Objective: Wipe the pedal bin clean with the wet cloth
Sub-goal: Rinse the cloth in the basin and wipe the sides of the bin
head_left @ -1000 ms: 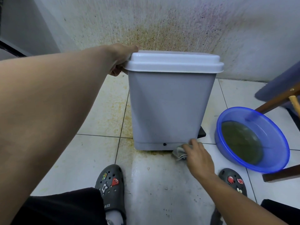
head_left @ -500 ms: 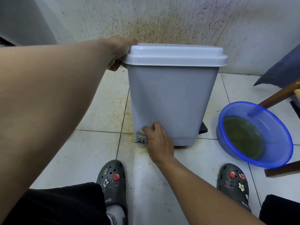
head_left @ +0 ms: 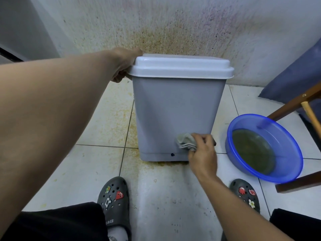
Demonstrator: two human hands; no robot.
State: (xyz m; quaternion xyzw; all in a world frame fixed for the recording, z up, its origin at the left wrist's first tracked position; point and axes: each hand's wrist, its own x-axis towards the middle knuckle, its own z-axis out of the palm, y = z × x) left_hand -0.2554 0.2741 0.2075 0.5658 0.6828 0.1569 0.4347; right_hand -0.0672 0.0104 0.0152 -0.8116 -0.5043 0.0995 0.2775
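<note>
A grey pedal bin (head_left: pixel 173 110) with a white lid (head_left: pixel 180 67) stands on the tiled floor against a stained wall. My left hand (head_left: pixel 124 64) grips the lid's left edge, fingers curled under the rim. My right hand (head_left: pixel 202 150) holds a crumpled grey wet cloth (head_left: pixel 185 141) and presses it against the lower right of the bin's near face. A small dark hole shows near the bin's base. The black pedal is mostly hidden behind my right hand.
A blue basin (head_left: pixel 293 153) of murky greenish water sits on the floor to the right, beside wooden chair legs (head_left: pixel 295 103). A blue cloth (head_left: pixel 295 75) hangs at the far right. My feet in grey clogs (head_left: pixel 114 197) stand just before the bin.
My right hand has swept the cloth from the bin's lower left corner across to the lower right of its near face. The left hand keeps its hold on the lid.
</note>
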